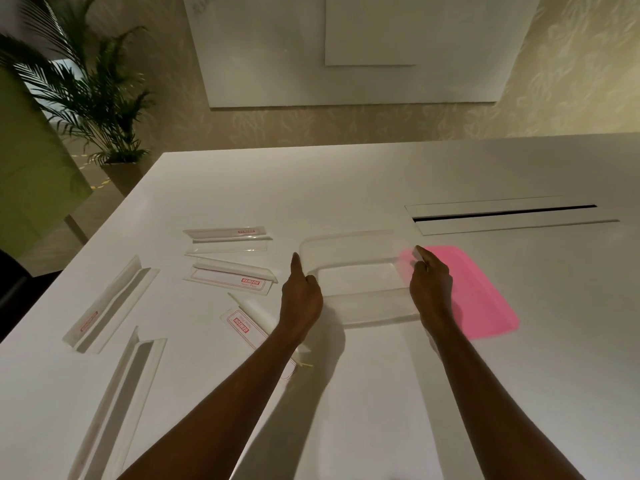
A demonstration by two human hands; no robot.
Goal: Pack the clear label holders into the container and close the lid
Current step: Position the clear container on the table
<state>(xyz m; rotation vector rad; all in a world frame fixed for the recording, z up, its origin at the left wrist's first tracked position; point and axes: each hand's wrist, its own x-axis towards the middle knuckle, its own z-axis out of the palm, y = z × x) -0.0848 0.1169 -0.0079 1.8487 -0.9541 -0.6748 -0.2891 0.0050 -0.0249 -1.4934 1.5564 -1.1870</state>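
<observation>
Container sits empty between both hands.

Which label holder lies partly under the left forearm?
The red-bordered label holder nearest the left hand; the other four lie clear, further left.

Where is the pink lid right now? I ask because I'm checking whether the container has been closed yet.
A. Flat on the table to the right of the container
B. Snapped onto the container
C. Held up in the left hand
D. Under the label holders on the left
A: the pink lid lies flat on the table just right of the open clear container, partly behind the right hand.
</observation>
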